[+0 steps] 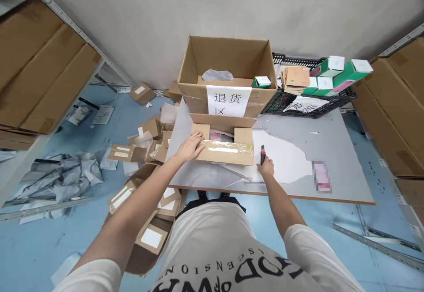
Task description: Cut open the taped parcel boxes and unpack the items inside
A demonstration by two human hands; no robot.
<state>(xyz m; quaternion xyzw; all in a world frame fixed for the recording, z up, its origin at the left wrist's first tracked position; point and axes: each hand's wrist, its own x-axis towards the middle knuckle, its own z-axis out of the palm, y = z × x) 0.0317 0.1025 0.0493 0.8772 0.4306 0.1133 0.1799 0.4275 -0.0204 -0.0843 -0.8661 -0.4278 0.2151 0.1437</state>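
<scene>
In front of me on the table lies a cardboard box (228,156) with its flaps partly raised, clear tape and a white strip along the near flap. Something pinkish in plastic shows inside it. My left hand (191,147) rests on the box's left end, fingers stretched out over the cardboard. To the right of the box, my right hand (266,167) is closed round a red and black utility knife (263,155), whose tip points away from me. Beneath that hand is a white sheet (285,159) on the tabletop.
A large open carton (228,100) with a paper sign stands at the table's back. Beside it, a black crate (308,108) holds green-and-white boxes and booklets. A pixelated pink item (321,177) lies right. Cardboard boxes (127,153) and grey plastic bags (73,177) litter the floor at left.
</scene>
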